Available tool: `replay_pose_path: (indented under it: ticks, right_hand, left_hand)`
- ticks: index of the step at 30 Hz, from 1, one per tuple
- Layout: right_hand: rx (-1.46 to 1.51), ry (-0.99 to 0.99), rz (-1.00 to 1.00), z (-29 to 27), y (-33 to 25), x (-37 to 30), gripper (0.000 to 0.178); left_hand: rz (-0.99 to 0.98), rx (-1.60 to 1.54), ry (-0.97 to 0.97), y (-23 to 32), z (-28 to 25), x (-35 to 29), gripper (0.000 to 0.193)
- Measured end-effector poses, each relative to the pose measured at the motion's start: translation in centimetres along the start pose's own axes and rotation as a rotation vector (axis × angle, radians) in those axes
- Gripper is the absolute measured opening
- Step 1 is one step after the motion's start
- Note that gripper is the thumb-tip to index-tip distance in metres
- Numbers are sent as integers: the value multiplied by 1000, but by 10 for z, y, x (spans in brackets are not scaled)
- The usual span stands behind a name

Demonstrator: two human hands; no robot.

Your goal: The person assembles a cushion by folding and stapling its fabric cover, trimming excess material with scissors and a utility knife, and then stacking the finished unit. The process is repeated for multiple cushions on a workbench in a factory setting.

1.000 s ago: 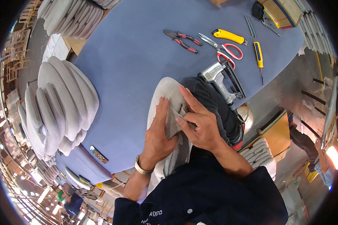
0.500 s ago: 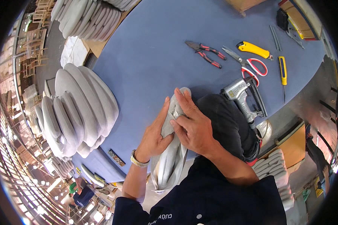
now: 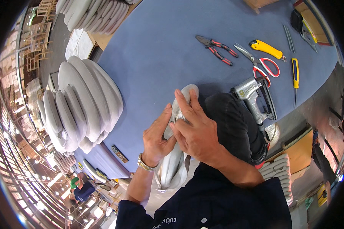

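Observation:
A long grey fabric-covered cushion [image 3: 172, 173] stands on edge between my hands, its upper end over the table's near edge and its lower end close to my body. My left hand [image 3: 155, 138] grips its left side, fingers stretched along it and thumb across the face. My right hand [image 3: 198, 131] lies over the upper part, index and middle fingers extended along the cushion and the thumb side pressing a fold of cover. What lies beneath the right palm is hidden. Right of my hands, beside my dark-trousered knee [image 3: 233, 126], rests a silver staple gun [image 3: 249, 93].
On the blue tabletop [image 3: 149, 49] lie pliers [image 3: 217, 49], red-handled scissors [image 3: 258, 61], a yellow utility knife [image 3: 266, 47] and a screwdriver [image 3: 295, 74]. Stacked grey cushions [image 3: 84, 103] stand at the left, with another pile [image 3: 97, 15] behind. A co-worker [image 3: 82, 189] is at the lower left.
My right hand has shifted slightly down and left over the cushion, its fingers still pressing. The whole view has tilted a little, moving the tools rightward in the picture.

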State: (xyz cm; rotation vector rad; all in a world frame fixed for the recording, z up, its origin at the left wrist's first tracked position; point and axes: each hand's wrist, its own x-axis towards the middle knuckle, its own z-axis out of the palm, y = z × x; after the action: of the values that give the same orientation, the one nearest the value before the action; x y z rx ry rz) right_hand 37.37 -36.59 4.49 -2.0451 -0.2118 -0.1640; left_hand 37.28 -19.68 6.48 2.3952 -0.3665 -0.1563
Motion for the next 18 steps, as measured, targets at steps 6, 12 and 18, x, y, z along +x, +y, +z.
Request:
replay_pose_path:
  ticks: [6,12,18]
  right_hand:
    - [156,33,51,1,10,-5,24]
    - [305,47,67,16,28,-6,28]
    - [383,26,58,30,34,9,30]
  left_hand:
    - [167,95,37,1,3,4,49]
    - [177,75,-13,-6,-5,9,60]
    - [-227,-650,-180,-23,-17,18,77]
